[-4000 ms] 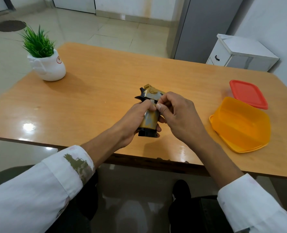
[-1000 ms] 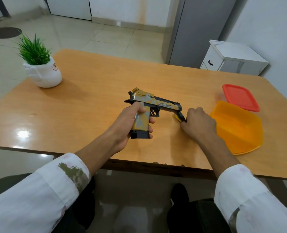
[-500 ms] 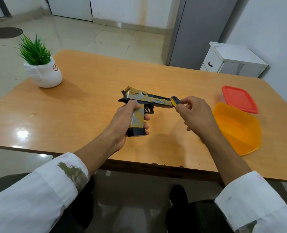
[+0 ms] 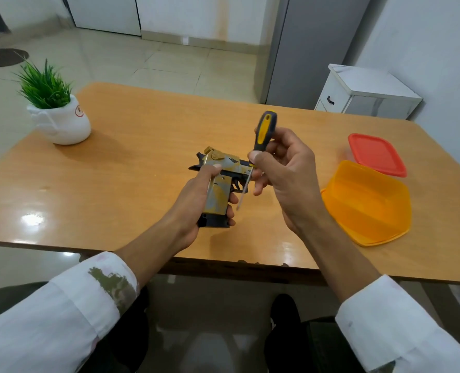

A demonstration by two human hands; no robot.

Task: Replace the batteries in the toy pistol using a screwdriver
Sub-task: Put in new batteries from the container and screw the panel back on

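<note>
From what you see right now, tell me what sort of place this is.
Likely a plain room in a home or small office, not a workshop: a wooden table with a potted plant, a pale tiled floor, and a small white drawer cabinet.

Glossy wood-look table (image 4: pixel 131 168); pistol (image 4: pixel 219 189) with worn matt gold finish; screwdriver (image 4: pixel 262 135) with bare metal shaft; translucent orange plastic box (image 4: pixel 368 203); glossy white pot (image 4: pixel 64 125).
</note>
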